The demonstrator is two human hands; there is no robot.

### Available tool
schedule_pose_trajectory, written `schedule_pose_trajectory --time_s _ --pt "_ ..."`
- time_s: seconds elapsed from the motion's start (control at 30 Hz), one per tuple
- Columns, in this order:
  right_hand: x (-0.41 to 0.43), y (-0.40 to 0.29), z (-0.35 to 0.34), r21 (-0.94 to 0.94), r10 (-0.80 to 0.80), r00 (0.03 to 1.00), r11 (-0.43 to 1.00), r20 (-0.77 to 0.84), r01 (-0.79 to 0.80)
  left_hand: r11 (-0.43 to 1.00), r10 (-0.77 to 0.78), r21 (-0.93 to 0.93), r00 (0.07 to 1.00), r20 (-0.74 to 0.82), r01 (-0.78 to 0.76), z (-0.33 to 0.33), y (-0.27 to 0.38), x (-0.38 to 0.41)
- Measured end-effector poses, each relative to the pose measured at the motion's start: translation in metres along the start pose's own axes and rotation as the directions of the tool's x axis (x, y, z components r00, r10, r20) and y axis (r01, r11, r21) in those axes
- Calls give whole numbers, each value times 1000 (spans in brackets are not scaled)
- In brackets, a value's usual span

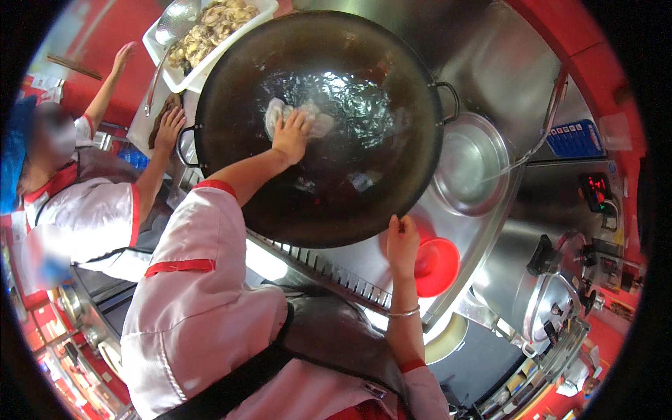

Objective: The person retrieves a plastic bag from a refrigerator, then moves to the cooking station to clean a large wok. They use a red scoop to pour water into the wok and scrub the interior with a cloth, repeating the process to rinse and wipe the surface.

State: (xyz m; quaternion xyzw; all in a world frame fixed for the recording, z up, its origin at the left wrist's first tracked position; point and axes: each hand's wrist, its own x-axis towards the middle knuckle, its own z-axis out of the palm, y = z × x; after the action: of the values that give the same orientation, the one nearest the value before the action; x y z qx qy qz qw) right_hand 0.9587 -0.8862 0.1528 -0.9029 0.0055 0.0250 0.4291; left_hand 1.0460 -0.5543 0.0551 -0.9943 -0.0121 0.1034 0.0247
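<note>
A large dark wok (325, 210) with two loop handles is tilted in front of me, its inner surface wet and shiny. My left hand (292, 137) reaches inside and holds a crumpled whitish cloth (319, 119) against the metal, fingers spread over it. At the wok's near right rim is my right hand (403, 244), a bangle on its wrist, with thumb and fingers pinching the edge. Just beside that hand lies a red plastic bowl (438, 268).
Water runs from a tap spout (541, 142) into a metal basin (467, 168) right of the wok. A white tray of food pieces (181, 81) holds a ladle (178, 21). A co-worker (100, 210) stands at left, one hand on a brown cloth (157, 123). A steel pot (509, 283) stands right.
</note>
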Motion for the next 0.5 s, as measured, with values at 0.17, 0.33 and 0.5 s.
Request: schedule_pose_trajectory --time_s 0.17,0.33,0.5 --pt "-2 3 -2 60 39 998 998 -44 -37 951 299 -162 914 273 -263 -20 18 -66" --pt "-1 8 -3 80 -66 997 994 -41 69 853 463 268 886 12 -449 13 -73 -26" --pt "-2 0 -6 106 -34 999 994 -32 37 770 326 509 923 203 -384 -88 -128 2"
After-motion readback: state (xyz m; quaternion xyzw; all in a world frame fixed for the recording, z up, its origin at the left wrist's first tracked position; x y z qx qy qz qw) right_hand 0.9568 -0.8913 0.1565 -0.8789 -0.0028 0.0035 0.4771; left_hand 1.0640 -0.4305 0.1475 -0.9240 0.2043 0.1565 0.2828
